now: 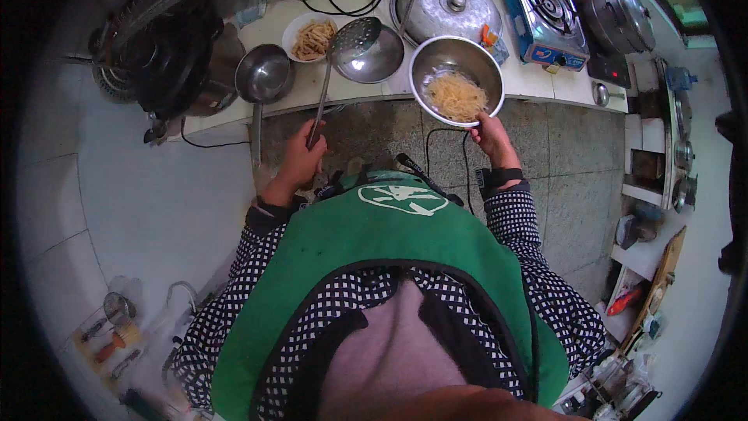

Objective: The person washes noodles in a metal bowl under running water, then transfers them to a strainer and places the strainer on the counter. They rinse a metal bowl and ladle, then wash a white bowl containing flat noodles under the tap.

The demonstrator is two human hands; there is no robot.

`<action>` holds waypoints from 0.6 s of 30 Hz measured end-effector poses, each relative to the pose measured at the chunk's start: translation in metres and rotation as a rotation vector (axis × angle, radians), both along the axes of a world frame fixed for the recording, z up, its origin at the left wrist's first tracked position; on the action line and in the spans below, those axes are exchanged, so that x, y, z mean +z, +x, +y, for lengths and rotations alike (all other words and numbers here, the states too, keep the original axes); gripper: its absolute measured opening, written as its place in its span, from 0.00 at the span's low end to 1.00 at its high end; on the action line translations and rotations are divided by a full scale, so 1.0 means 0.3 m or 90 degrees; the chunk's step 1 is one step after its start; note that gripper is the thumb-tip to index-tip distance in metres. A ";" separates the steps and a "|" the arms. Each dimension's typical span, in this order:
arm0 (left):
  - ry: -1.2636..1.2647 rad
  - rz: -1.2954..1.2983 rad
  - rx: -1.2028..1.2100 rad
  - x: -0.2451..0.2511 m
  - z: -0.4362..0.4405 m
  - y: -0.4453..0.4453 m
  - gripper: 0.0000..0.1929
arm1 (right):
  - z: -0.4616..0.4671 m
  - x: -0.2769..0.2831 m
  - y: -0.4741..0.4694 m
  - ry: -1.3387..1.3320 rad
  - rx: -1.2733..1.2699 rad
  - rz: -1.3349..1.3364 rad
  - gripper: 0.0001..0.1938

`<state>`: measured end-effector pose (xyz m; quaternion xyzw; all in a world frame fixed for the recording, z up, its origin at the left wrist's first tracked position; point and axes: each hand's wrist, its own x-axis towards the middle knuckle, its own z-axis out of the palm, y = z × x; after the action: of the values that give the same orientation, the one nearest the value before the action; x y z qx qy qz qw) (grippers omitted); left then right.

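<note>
My left hand [302, 155] is closed around the handle of a metal skimmer [356, 34], its perforated head raised over a shiny metal bowl [377, 58] on the counter. My right hand [492, 135] grips the near rim of a steel bowl [431, 54], which is tilted towards me at the counter's front edge. Pale yellow shreds of food [457, 96] lie in the lower part of that bowl. Left of the skimmer's head, a white bowl [287, 41] holds light brown strips of food [314, 39].
A metal ladle [266, 76] overhangs the counter edge [350, 98] beside a large dark pot [219, 79]. Behind my right hand's bowl stand a large lidded pan [435, 6] and a portable gas stove [546, 17]. Stacked pots [619, 17] are at the far right. A cable [429, 146] hangs below.
</note>
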<state>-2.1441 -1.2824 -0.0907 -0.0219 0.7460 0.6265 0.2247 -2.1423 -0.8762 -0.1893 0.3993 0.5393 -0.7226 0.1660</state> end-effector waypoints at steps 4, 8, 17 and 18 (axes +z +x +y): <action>-0.002 -0.060 0.040 -0.026 -0.065 -0.001 0.17 | 0.080 -0.112 -0.037 -0.026 -0.013 -0.035 0.15; 0.008 -0.109 0.079 -0.049 -0.120 0.002 0.17 | 0.105 -0.242 -0.086 -0.027 -0.004 -0.075 0.15; 0.144 -0.153 0.210 -0.126 -0.231 0.003 0.15 | 0.116 -0.287 -0.110 0.064 -0.013 -0.075 0.10; 0.149 -0.158 0.232 -0.132 -0.246 -0.002 0.14 | 0.117 -0.276 -0.109 0.053 -0.006 -0.078 0.07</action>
<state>-2.1446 -1.3560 -0.1302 -0.2068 0.6185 0.7315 0.1989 -2.1750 -0.8410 -0.2722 0.4517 0.5558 -0.6747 0.1784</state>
